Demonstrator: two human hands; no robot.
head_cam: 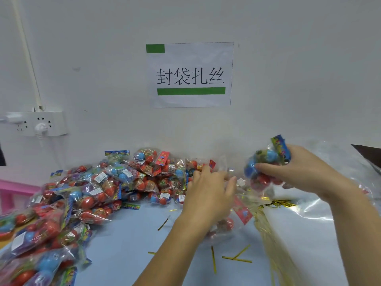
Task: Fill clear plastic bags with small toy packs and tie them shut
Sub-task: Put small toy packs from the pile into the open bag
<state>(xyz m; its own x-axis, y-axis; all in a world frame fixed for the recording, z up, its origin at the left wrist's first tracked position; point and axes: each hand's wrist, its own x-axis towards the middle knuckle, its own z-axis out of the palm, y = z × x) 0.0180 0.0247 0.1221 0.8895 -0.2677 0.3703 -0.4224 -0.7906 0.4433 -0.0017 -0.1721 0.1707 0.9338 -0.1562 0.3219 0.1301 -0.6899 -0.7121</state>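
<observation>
My right hand [296,168] grips a toy pack [266,162] of blue and red balls with a blue header card, lifted above the table at the right. My left hand [210,186] holds the upper edge of a clear plastic bag [228,219] that lies on the blue table and has red toys and a red card inside. The gripped pack hangs just right of the bag's mouth. A big heap of toy packs [92,188] covers the left side of the table.
Gold twist ties [237,259] lie scattered on the blue table [127,244], with a bundle of them [276,203] at the right. A stack of clear bags [329,203] lies far right. A pink stool [12,190] is at the left, a power strip [39,122] on the wall.
</observation>
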